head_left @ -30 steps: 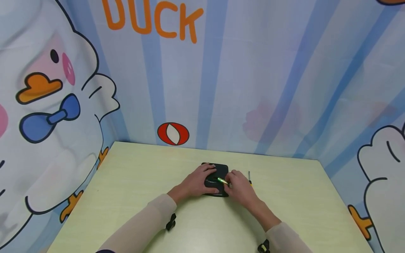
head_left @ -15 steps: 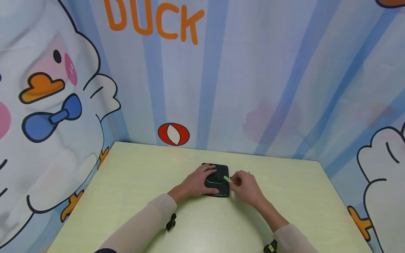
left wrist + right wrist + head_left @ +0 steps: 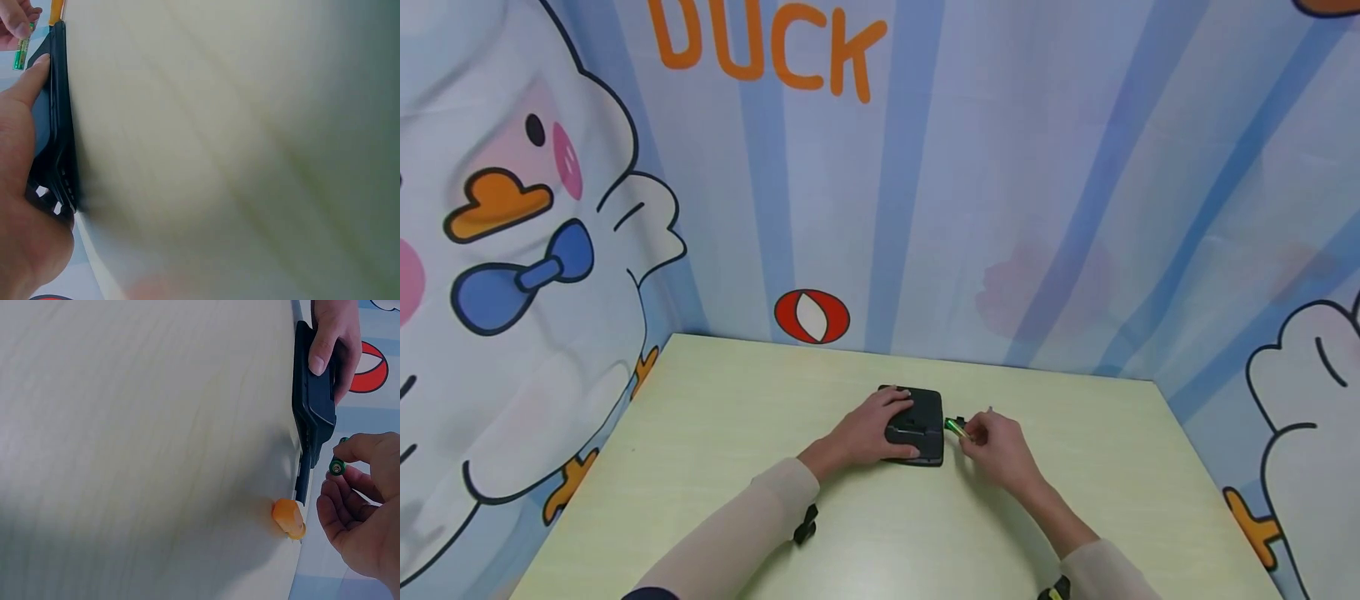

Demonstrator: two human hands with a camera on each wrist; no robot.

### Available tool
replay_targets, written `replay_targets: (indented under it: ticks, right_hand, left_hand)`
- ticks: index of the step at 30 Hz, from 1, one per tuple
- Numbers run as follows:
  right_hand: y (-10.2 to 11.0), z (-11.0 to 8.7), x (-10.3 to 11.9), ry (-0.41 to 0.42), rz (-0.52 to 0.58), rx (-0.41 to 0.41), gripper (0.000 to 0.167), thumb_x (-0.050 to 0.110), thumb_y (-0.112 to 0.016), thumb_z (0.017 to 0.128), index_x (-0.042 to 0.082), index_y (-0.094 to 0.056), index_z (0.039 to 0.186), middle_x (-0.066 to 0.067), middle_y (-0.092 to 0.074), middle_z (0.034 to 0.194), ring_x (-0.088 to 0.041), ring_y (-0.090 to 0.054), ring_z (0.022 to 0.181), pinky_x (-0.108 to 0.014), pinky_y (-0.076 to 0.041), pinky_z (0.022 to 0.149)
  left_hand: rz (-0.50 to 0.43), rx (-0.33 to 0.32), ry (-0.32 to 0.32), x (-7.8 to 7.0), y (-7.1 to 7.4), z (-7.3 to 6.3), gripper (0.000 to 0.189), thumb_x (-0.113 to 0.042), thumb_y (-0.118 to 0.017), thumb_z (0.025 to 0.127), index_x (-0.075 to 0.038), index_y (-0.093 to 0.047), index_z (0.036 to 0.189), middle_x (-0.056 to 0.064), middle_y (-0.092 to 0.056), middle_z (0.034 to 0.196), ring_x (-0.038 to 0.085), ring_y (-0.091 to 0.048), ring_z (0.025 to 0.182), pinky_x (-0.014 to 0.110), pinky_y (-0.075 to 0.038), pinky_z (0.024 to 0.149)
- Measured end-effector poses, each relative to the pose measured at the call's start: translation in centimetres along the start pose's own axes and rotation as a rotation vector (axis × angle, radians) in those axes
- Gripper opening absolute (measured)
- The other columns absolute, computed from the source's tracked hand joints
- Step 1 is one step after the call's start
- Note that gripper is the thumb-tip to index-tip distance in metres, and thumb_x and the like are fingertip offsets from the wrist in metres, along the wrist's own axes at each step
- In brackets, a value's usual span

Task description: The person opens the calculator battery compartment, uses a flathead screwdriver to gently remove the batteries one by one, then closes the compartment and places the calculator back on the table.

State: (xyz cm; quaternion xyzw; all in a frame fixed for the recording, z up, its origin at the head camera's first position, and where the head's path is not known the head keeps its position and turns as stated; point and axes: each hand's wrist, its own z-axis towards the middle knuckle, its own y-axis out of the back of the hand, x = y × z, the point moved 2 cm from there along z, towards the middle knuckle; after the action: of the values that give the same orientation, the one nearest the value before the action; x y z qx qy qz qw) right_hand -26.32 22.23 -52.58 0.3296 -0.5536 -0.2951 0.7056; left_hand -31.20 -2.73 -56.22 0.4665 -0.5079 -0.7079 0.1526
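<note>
From my end, the pale table is the largest thing in view, and the black plastic device lies flat on it. My left hand spreads over the device's left part, fingers and thumb apart, resting on top rather than wrapped round; I judge that this keeps it steady and leaves the right part uncovered. My right hand is just past the device's right edge, thumb and fingertips clamped on a green battery. An orange-handled tool, probably a screwdriver, lies by that hand, mostly hidden from the head view; likely it's parked there within reach. A small black piece shows beyond the battery; I can't make out what it is.

The battery is raised off the table, apart from the device. Its long axis slants, the free end pointing left and slightly away from me, towards the device. I can't tell which pole leads.
</note>
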Motion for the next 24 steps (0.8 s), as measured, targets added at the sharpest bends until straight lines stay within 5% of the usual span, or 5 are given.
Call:
replay_targets:
  ticks: [17, 24]
  right_hand:
    - [-0.3, -0.6, -0.3, -0.058, -0.102, -0.004, 0.009, 0.004, -0.081, 0.087, 0.003, -0.073, 0.084, -0.002, -0.064, 0.076, -0.016, -0.056, 0.072, -0.033, -0.05, 0.066]
    - [-1.0, -0.8, -0.7, -0.019, -0.159, -0.015, 0.008, 0.002, -0.082, 0.086, 0.003, -0.074, 0.085, -0.002, -0.065, 0.076, -0.016, -0.057, 0.071, -0.034, -0.053, 0.066]
  left_hand:
    - [-0.005, -0.002, -0.004, -0.2, 0.2, -0.1, 0.09, -0.063, -0.076, 0.091, -0.016, -0.047, 0.162, 0.003, -0.036, 0.169, 0.028, -0.027, 0.159, 0.05, -0.038, 0.121]
    - [-0.019, 0.0, -0.008, -0.3, 0.2, -0.2, 0.089, -0.061, -0.077, 0.091, -0.015, -0.047, 0.161, 0.003, -0.036, 0.169, 0.028, -0.026, 0.159, 0.05, -0.038, 0.121]
